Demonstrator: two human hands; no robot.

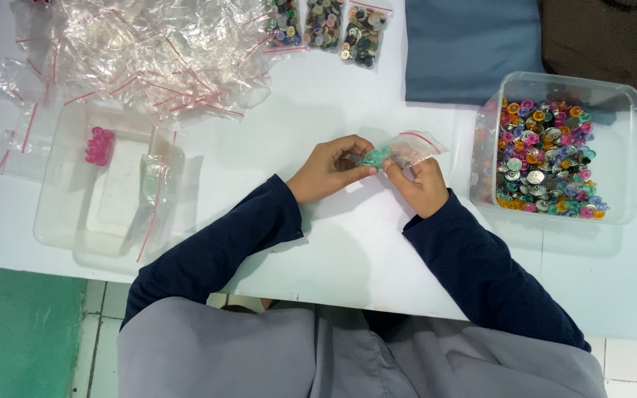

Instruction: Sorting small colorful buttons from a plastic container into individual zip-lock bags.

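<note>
Both my hands are up over the middle of the white table, working one small clear zip bag. My left hand has its grip pinched shut on a little cluster of green buttons, right at the bag's mouth. My right hand is closed on the bag itself, fingers curled under it, its red zip strip pointing up and away to the right. The two hands meet at the buttons, fingertips all but touching.

Just right of my right hand sits a clear plastic tub heaped with buttons in pink, orange, green and silver. On my left is a shallower clear tray holding a small pink bunch of buttons and a filled bag lying in it. Up at the far left corner there's a big loose pile of empty zip bags, and beside it three filled bags of mixed buttons. Folded blue cloth lies beyond the tub.
</note>
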